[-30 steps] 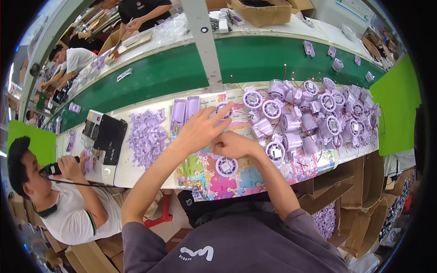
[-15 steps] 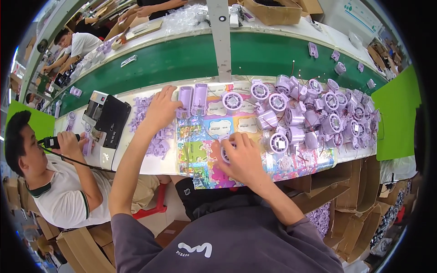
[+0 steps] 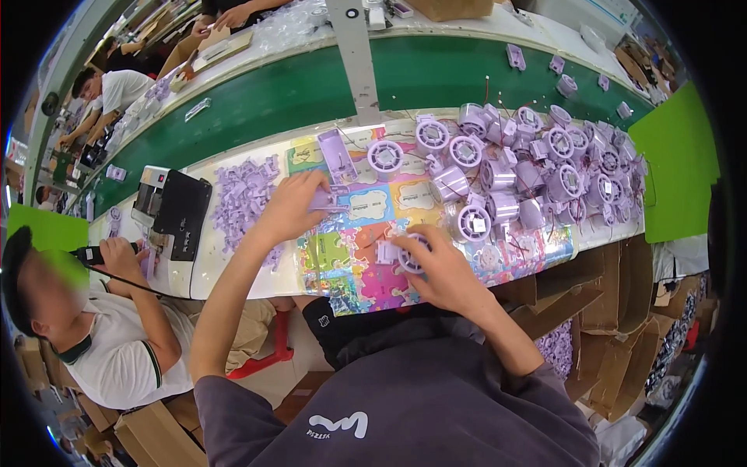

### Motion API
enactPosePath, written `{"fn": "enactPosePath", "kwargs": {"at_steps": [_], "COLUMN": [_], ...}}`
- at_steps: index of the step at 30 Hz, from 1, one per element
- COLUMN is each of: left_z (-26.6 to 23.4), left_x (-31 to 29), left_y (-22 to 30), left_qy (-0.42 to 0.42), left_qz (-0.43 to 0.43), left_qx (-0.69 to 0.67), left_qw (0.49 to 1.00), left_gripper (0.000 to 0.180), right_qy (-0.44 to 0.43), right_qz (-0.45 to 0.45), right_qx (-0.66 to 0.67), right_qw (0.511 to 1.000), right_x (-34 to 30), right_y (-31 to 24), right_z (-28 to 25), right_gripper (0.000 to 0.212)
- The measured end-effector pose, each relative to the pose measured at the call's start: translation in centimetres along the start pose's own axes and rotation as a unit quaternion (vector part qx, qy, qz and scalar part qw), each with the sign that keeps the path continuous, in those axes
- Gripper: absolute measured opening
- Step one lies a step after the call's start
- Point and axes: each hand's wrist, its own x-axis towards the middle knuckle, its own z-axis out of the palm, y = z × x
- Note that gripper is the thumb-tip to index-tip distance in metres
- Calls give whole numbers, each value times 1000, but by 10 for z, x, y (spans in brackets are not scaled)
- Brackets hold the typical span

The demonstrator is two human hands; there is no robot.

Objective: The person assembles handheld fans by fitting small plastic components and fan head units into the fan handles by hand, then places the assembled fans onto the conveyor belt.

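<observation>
My left hand is closed on a lilac plastic shell, which sticks out to the right of its fingers. A second, trough-shaped lilac shell lies just beyond it on the colourful printed sheet. Nearer to me, my right hand grips a round lilac fan housing with its thumb and fingers around the rim. A small block-shaped part of the housing points left. Another fan housing sits apart on the sheet, beyond both hands.
A big heap of fan housings with thin wires fills the right side. Small lilac parts are piled left, beside a black-and-white machine. A green conveyor belt runs behind a metal post. A co-worker sits at left.
My left hand has taken one of the two shells and drawn it nearer and to the right. The fan housing in my right hand has moved slightly right and shows more. The view has shifted.
</observation>
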Motion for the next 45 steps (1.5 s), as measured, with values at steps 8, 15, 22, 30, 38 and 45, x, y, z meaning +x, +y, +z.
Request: {"fn": "enactPosePath", "kwargs": {"at_steps": [8,15,22,30,38,45], "left_z": [-22,-8,-4,8,10,0], "left_x": [8,9,-1,-5,-20,-24], "left_y": [73,79,97,98,96,98], "left_qy": [-73,-122,-105,-29,-47,-36], "left_qz": [-26,-53,-51,-72,-169,-149], "left_qx": [-9,-108,-223,-296,-439,-438], "left_qw": [997,985,968,952,881,886], "left_gripper": [61,65,57,36,35,34], "right_qy": [104,59,73,81,50,50], "right_qz": [-55,-79,-110,-122,-144,-148], "right_qx": [-4,-54,-126,-135,-139,-64], "right_qw": [993,994,983,980,978,986], "right_x": [28,28,27,27,33,38], "right_y": [5,8,0,-5,-6,-4], "right_z": [-23,-18,-25,-26,-19,-26], "right_gripper": [45,48,49,46,41,34]}}
